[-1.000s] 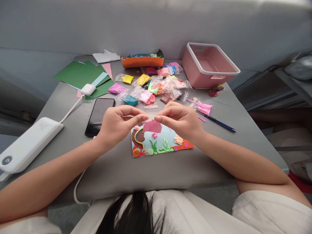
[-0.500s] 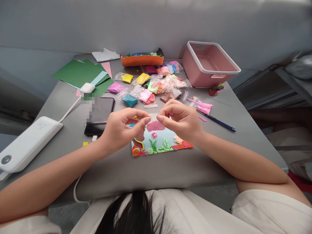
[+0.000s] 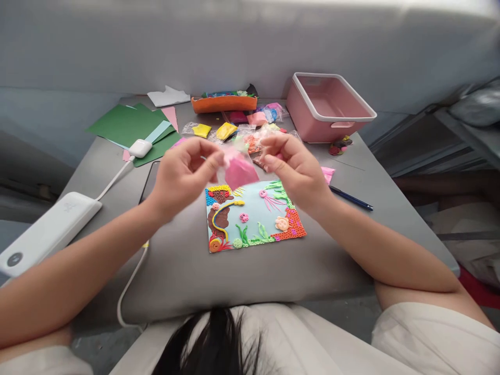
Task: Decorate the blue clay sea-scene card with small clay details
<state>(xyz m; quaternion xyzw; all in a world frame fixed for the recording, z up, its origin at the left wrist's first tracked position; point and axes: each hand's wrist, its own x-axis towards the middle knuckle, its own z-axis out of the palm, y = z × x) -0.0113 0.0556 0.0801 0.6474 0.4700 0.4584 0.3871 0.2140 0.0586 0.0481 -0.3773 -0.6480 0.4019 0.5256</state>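
Pinched in my left hand (image 3: 191, 174) is the top edge of a clear plastic bag of pink modelling clay (image 3: 240, 171), blurred by motion. To its right, my right hand (image 3: 295, 166) has its fingers curled and thumb bent in. A small bit of pink clay (image 3: 279, 155) shows inside those fingers; whether they also touch the bag is unclear. Below both hands lies a light blue card picture (image 3: 255, 211) decorated with clay. On it are a pink jellyfish (image 3: 269, 198), green weeds, a peach turtle (image 3: 282, 224) and an orange dotted corner.
Several clay bags (image 3: 226, 130) lie behind my hands. A pink basket (image 3: 328, 122), an orange holder (image 3: 224, 104) and green paper (image 3: 121, 125) stand or lie farther back. A dark pen (image 3: 351, 198) is at right; a white power bank (image 3: 50, 229) with cable at left.
Both hands have risen and moved away from me, lifting the clay bag off the picture. The gap between my hands has widened, and more of the picture is uncovered.
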